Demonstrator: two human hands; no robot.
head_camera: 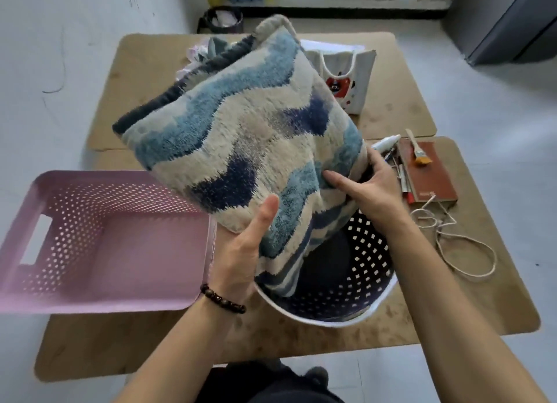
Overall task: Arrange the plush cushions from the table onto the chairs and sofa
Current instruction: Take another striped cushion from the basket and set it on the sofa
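Observation:
A plush cushion point(241, 125) with wavy blue, navy and cream bands is held tilted above the table. My left hand point(247, 246) grips its lower corner, thumb on the front. My right hand point(364, 188) holds its right lower edge, thumb pressed into the pile. A second cushion point(289, 252) of the same pattern stands in the dark perforated basket point(355, 282) right under the hands. No chair or sofa is in view.
An empty pink perforated basket point(105, 246) sits left on the brown table point(301, 336). A white tote bag point(346, 77) stands behind the cushion. A brown notebook point(428, 173) with a brush, pens and a cord point(464, 246) lie to the right. A bin point(223, 20) stands on the floor beyond.

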